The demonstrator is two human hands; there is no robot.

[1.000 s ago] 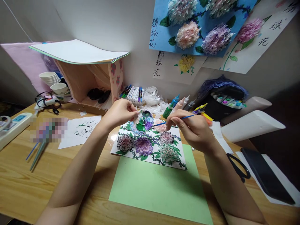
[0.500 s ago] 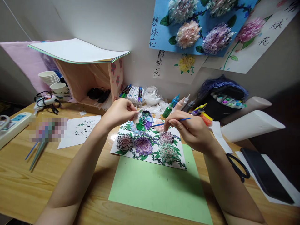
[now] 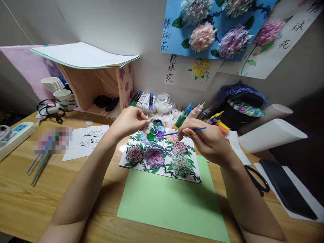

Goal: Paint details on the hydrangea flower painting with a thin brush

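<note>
Green sheet [image 3: 172, 206], one: nearest item, flat on the wooden table [image 3: 106, 206], its far end under the artwork.

Artwork [image 3: 165, 158], one: white ground, raised flower heads, painted leaves and vines; lies flat between the forearms. No alteration to be seen over the last second.

Right hand [image 3: 204, 136]: thumb and fingers pinch a thin blue brush [image 3: 170, 134], handle slanting past the knuckles. Against a second ago, hand and brush sit very slightly farther left; since half a second ago, no clear change. Tip at the right edge of the palette, by the purple; whether it touches paint cannot be told.

Left hand [image 3: 133, 119]: thumb and fingers pinch the rim of the paint palette [image 3: 155, 130], which bears green, purple, blue and dark colours and partly hides a pale blue flower head. Position unchanged. Judged meaning: colour is being picked up or mixed, with painting on the artwork paused.

Paint bottles [image 3: 181, 119], several: upright or leaning, beyond the right hand.

Markers [image 3: 144, 101], one row: beyond the left hand.

Blue picture [image 3: 174, 37], one: on the wall, farthest, with similar raised flowers.
</note>
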